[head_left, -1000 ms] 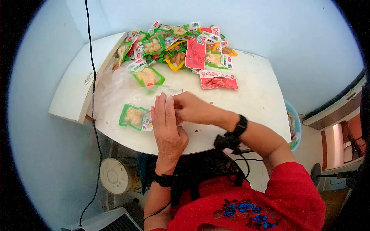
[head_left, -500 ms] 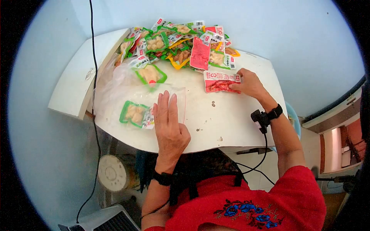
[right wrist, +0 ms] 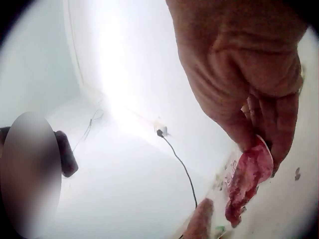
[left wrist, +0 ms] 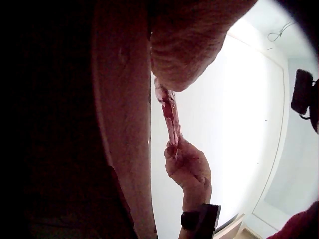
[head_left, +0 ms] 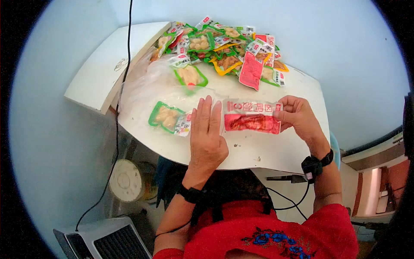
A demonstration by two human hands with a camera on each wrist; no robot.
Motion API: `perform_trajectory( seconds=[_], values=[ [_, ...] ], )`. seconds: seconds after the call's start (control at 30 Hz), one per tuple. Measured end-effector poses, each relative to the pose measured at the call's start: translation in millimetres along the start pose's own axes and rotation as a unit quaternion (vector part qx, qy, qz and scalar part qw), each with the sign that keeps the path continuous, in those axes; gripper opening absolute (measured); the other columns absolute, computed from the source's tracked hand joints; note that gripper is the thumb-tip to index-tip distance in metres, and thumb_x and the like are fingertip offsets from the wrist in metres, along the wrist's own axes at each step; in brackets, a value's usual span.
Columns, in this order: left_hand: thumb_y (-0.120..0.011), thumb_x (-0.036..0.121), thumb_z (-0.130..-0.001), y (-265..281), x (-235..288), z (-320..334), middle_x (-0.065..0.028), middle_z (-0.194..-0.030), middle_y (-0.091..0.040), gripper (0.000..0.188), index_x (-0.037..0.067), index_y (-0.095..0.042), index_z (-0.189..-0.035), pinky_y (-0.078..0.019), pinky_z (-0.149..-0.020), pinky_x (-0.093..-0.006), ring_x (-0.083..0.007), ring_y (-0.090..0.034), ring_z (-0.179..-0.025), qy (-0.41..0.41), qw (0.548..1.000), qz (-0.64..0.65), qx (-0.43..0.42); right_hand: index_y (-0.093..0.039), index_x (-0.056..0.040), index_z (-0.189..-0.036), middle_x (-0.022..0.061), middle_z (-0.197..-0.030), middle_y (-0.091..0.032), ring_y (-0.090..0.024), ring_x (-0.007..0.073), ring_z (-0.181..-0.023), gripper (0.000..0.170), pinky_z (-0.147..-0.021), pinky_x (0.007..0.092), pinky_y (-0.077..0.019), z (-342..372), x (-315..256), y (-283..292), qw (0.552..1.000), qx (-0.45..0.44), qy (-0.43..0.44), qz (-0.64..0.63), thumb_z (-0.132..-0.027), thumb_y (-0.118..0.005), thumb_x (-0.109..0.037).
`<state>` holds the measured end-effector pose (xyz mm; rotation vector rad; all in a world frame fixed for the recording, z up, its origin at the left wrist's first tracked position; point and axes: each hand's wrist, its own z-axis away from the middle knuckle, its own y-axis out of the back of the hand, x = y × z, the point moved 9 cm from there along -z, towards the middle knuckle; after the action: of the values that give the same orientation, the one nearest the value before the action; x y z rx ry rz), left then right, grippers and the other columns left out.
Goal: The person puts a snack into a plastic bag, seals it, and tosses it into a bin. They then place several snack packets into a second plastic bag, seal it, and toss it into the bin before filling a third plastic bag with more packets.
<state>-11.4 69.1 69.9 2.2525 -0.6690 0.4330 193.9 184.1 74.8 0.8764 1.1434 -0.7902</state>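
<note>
My left hand lies with straight fingers over the open end of a clear plastic bag. Inside the bag, just left of those fingers, is a green-edged food packet with pale pieces. My right hand pinches the right end of a red and white food packet between thumb and fingers. The packet's far end reaches close to the left fingertips, by the bag's mouth. In the right wrist view the red packet hangs tilted from the pinch, with a left finger below.
A heap of food packets in green, yellow and red fills the back of the white table. One green-edged packet lies apart in front of it. A black cable hangs at the left, and a round stool stands below.
The right hand left the left hand's side, took the red packet from the table's right part and brought it left toward the bag. The left hand has stayed over the bag's end.
</note>
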Motion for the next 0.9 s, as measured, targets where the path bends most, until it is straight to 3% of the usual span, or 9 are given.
perform_trajectory(
  seconds=[0.2, 0.3, 0.4, 0.7, 0.8, 0.9],
  values=[
    [-0.047, -0.009, -0.062, 1.0, 2.8, -1.5, -0.0249, -0.148, -0.034, 0.077, -0.002, -0.041, -0.138, -0.0225, -0.114, -0.0546, -0.0424, -0.031, -0.138, -0.007, 1.0, -0.01, 0.001, -0.06, 0.0036, -0.103, 0.0105, -0.083, -0.07, -0.068, 0.0149, -0.065, 0.022, -0.057, 0.0274, -0.0581, -10.6, 11.2, -42.0, 0.997, 0.002, -0.024, -0.07, -0.089, -0.067, -0.012],
    [-0.047, -0.005, -0.073, 5.0, 5.6, -3.1, -0.0254, -0.146, -0.037, 0.065, -0.004, -0.043, -0.137, -0.0249, -0.113, -0.0542, -0.0421, -0.034, -0.137, -0.02, 1.0, -0.011, 0.019, -0.06, 0.0047, -0.104, 0.0107, -0.086, -0.069, -0.068, 0.0149, -0.071, 0.024, -0.06, 0.0284, -0.0589, -18.6, 17.1, -65.3, 0.992, -0.018, -0.029, -0.122, -0.089, -0.067, -0.013],
    [-0.047, -0.009, -0.061, 3.1, 3.4, -1.2, -0.0248, -0.147, -0.035, 0.077, -0.002, -0.041, -0.138, -0.022, -0.114, -0.054, -0.0425, -0.031, -0.138, -0.017, 1.0, 0.012, 0.013, -0.061, 0.0046, -0.101, 0.0109, -0.09, -0.069, -0.068, 0.0158, -0.075, 0.021, -0.065, 0.0294, -0.0599, -23.0, 14.8, -91.5, 0.987, -0.038, -0.044, -0.149, -0.09, -0.066, -0.013],
    [-0.047, -0.01, -0.062, 3.5, 5.1, -1.1, -0.0255, -0.144, -0.038, 0.077, -0.002, -0.041, -0.138, -0.0246, -0.113, -0.0538, -0.0429, -0.035, -0.136, -0.022, 1.0, -0.005, 0.017, -0.064, 0.0052, -0.095, 0.0097, -0.088, -0.066, -0.065, 0.0158, -0.075, 0.013, -0.065, 0.031, -0.0573, -57.6, 14.1, -147.9, 0.961, -0.053, -0.022, -0.27, -0.092, -0.058, -0.006],
    [-0.047, -0.011, -0.061, 2.7, 3.5, 0.2, -0.0256, -0.142, -0.042, 0.077, -0.003, -0.042, -0.137, -0.0264, -0.113, -0.0523, -0.0435, -0.038, -0.133, -0.027, 0.999, 0.009, 0.035, -0.065, 0.0052, -0.094, 0.0087, -0.088, -0.066, -0.064, 0.0162, -0.076, 0.012, -0.064, 0.0298, -0.0547, -75.4, 28.0, -154.3, 0.965, -0.058, 0.011, -0.257, -0.09, -0.057, -0.003],
    [-0.046, -0.011, -0.062, 3.2, 3.4, -1.5, -0.0257, -0.14, -0.044, 0.076, -0.003, -0.043, -0.137, -0.0284, -0.112, -0.0513, -0.0438, -0.04, -0.132, -0.031, 0.999, 0.01, 0.039, -0.063, 0.0036, -0.1, 0.0084, -0.095, -0.065, -0.063, 0.0158, -0.081, 0.016, -0.069, 0.028, -0.0543, -74.0, 24.1, -163.4, 0.955, -0.08, 0.026, -0.283, -0.091, -0.05, -0.002]
  ],
)
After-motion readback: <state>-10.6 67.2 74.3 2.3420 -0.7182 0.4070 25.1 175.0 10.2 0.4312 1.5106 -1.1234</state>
